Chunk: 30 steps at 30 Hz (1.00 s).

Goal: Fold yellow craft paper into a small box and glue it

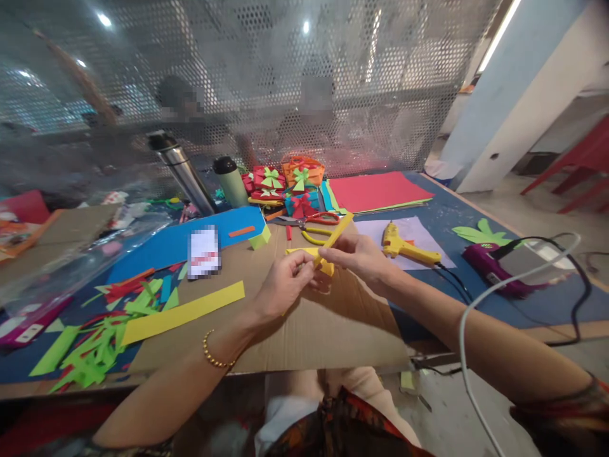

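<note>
Both hands meet over a sheet of brown cardboard [342, 343]. My left hand [288, 279] is closed on a small folded piece of yellow paper [325, 265]. A yellow paper strip [340, 231] slants up and away from between my hands; the fingers of my right hand [354, 257] pinch its lower end. Fingers partly hide where strip and folded piece meet. Beyond my hands lie scissors with red handles [323, 218] and a tool with yellow handles [314, 237]. To the right, a yellow glue gun [409, 246] rests on pale lilac paper [419, 228].
A longer yellow strip [185, 312] and green and red paper scraps [102, 343] lie left. A steel flask [183, 171], a green bottle [231, 181], small paper bags [302, 172] and red sheets [380, 190] stand or lie behind. A white cable [464, 355] crosses my right forearm.
</note>
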Each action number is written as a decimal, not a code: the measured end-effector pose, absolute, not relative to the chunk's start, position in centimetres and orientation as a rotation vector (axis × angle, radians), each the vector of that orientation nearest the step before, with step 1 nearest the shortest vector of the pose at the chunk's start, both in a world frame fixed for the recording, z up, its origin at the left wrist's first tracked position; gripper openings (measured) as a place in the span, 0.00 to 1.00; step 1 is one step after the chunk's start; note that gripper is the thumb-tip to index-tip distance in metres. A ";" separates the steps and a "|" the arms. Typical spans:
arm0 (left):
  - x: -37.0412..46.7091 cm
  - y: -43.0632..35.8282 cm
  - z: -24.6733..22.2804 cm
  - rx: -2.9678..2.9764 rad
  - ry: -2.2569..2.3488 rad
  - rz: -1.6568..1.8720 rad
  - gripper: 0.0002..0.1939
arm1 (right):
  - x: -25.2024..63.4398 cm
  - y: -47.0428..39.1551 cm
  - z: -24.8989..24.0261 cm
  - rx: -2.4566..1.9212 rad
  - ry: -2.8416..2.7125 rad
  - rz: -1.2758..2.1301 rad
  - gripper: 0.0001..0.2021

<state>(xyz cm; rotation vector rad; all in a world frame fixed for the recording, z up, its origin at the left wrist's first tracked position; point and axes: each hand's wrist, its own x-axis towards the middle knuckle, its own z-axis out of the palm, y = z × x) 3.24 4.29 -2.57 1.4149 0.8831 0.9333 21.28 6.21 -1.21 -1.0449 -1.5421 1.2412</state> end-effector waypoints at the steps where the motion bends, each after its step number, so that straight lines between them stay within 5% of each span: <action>1: 3.3 4.2 -2.6 1.415 0.890 0.924 0.15 | 21.2 6.2 -1.4 -1.032 -1.495 1.262 0.20; 30: 3.1 3.2 -0.9 1.268 0.840 0.819 0.15 | 21.2 5.2 -2.0 -0.906 -1.561 1.331 0.21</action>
